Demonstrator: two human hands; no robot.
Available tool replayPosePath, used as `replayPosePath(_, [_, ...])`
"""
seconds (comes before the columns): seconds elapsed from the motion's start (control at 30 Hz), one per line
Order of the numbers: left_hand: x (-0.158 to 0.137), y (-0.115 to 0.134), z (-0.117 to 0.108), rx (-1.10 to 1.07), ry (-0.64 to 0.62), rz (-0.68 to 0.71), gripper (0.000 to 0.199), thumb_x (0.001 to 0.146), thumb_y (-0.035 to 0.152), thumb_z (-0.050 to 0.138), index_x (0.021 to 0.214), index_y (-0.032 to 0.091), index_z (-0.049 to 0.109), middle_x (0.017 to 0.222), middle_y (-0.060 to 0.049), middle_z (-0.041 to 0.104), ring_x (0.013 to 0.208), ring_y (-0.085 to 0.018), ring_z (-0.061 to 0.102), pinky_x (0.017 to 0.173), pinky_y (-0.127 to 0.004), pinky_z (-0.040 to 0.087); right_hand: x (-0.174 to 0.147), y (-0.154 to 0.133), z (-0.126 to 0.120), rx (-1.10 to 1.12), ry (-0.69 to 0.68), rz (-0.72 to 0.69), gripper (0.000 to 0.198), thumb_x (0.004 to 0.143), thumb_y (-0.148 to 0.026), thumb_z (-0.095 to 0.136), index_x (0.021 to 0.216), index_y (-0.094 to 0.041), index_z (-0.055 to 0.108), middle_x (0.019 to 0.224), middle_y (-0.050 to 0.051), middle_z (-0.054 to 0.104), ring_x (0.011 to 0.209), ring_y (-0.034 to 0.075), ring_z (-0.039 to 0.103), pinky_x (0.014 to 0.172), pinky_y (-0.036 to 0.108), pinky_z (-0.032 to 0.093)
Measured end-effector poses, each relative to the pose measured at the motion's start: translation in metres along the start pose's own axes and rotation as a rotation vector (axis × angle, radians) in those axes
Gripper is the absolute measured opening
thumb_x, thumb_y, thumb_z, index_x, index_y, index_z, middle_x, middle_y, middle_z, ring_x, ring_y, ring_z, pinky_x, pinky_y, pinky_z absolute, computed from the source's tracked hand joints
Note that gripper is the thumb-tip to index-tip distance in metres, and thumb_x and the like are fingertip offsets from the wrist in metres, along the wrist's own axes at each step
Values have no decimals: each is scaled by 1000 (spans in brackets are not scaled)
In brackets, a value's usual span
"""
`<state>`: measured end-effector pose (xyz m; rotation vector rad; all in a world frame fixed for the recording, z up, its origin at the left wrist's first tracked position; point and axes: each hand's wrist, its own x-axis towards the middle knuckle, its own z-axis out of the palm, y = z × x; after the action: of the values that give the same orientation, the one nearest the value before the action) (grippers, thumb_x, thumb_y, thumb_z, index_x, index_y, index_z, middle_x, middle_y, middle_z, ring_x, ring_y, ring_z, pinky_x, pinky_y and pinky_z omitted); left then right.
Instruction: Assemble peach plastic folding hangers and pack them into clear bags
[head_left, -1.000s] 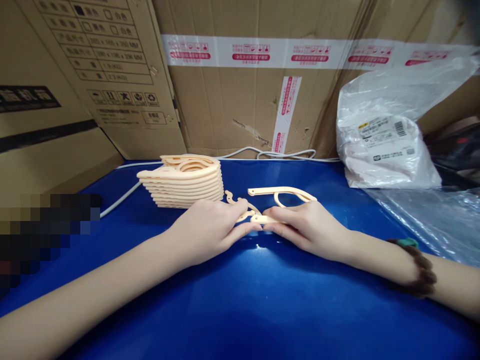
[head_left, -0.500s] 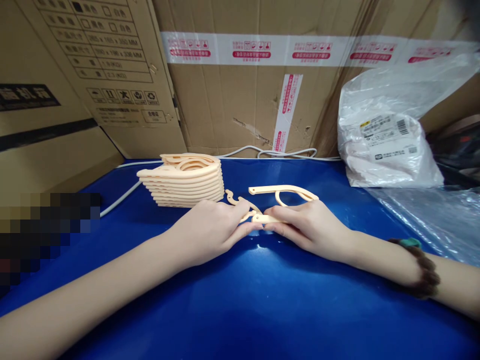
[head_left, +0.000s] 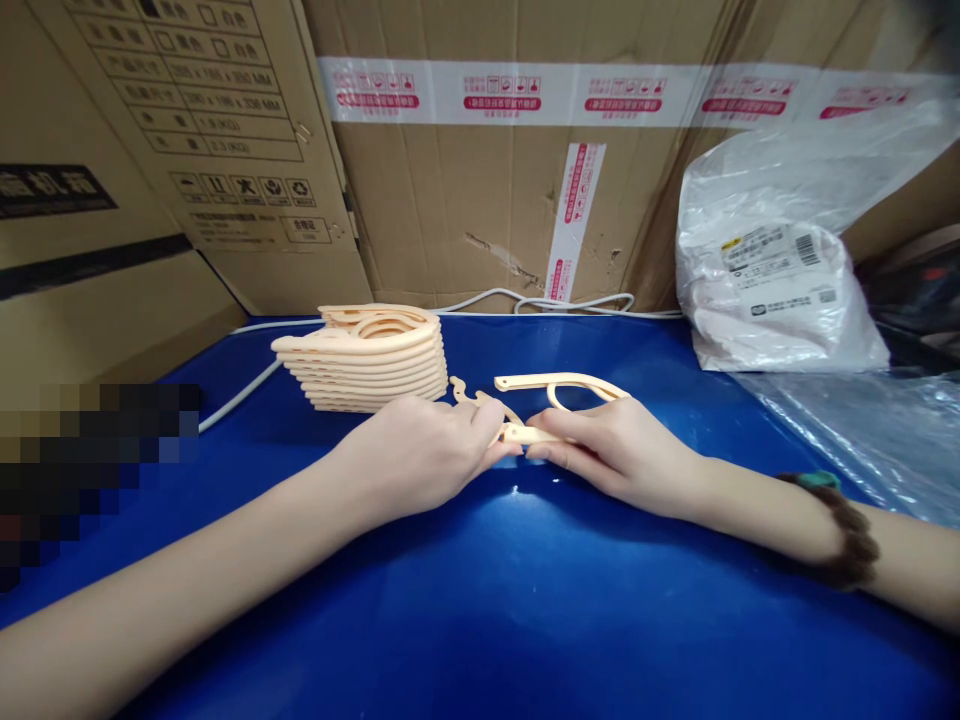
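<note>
Near the middle of the blue table both my hands meet over cream plastic folding-hanger parts. My left hand (head_left: 427, 450) pinches a small cream piece, mostly covered by the fingers, against the end of a hanger arm (head_left: 525, 434). That arm is gripped between thumb and fingers of my right hand (head_left: 626, 455). Behind the left fingertips shows a thin cream hook (head_left: 460, 388). A second hanger arm, curved (head_left: 555, 380), extends just beyond my right hand; whether the hand touches it I cannot tell. Left of these stands a neat stack of hanger arms (head_left: 360, 365).
Cardboard boxes (head_left: 450, 200) wall in the back and left of the blue table (head_left: 480, 620). A white cable (head_left: 487, 295) runs along the back edge. At the right are a white plastic bag (head_left: 780, 280) and clear plastic film (head_left: 885, 430).
The left thumb and fingers have shifted slightly right, covering more of the small piece, which now meets the end of the arm in the right hand. The stack stays put.
</note>
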<state>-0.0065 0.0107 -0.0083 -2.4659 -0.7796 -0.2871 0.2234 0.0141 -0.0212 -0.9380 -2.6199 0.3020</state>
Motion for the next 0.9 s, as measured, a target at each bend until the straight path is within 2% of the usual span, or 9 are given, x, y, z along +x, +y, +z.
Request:
replayPosePath(0.17, [-1,1,-2,90,91,85,43,104,28,21,79,15,54,54,-1,56,41,-17,55,36,-29,23,1,1,0,26,-19,-24,36,101,-42,37,80,-19,54,67,-2,53,57,11,45,58,24,33])
replayPosePath(0.33, [-2,3,-3,135,118,118,42,103,27,24,76,16,53,54,-2,54,42,-17,53,39,-30,23,1,1,0,53,-58,-41,39,102,-43,35,83,-18,58,68,-2,53,60,11,45,61,25,33])
replayPosePath(0.5, [-2,3,-3,134,134,116,36,102,28,32,75,17,53,58,-2,56,47,-17,55,43,-30,26,2,1,-2,109,-66,-56,41,102,-44,34,82,-17,58,66,-3,52,59,11,44,60,25,32])
replayPosePath(0.7, [-2,3,-3,130,162,113,33,101,29,35,74,17,52,57,-1,55,49,-17,55,45,-30,25,2,1,-2,89,-79,-65,39,102,-41,35,86,-17,60,70,-1,58,61,12,47,61,25,33])
replayPosePath(0.9, [-2,3,-1,-9,166,59,37,100,32,33,69,18,49,53,1,53,45,-14,54,44,-29,25,0,4,1,8,-68,-62,39,102,-42,35,93,-17,63,72,2,63,61,12,53,59,25,35])
